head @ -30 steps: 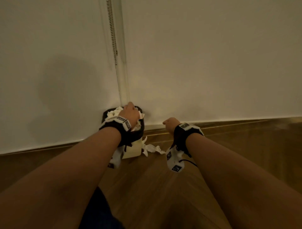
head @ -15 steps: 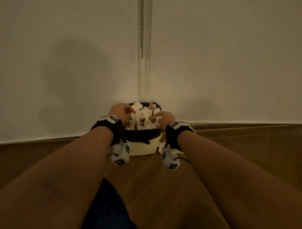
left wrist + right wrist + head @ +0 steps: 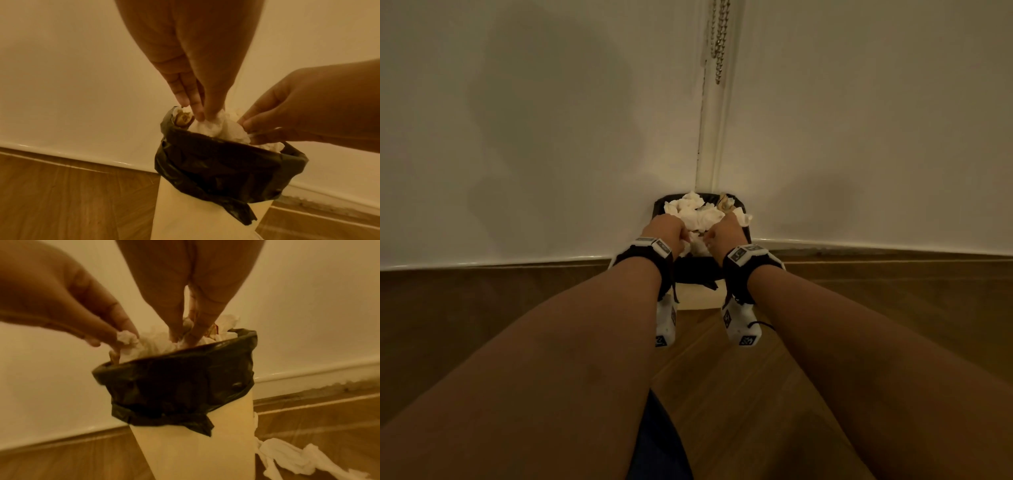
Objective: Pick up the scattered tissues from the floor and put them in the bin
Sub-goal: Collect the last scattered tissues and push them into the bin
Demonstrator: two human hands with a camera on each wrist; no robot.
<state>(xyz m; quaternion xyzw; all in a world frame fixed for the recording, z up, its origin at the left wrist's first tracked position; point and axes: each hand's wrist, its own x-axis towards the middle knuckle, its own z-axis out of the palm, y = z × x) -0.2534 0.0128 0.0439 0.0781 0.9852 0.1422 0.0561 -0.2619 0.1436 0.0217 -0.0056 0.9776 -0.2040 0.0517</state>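
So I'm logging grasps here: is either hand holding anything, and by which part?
Both hands are down in the tissues piled in the bin. The left hand pinches a crumpled wad's top; the right hand fingers press in, grip unclear.

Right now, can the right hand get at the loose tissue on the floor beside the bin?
Probably yes. The tissue on the floor lies in the open on the right hand's side of the bin, with nothing over it. But those fingers are down in the bin's tissues, so they must lift out first.
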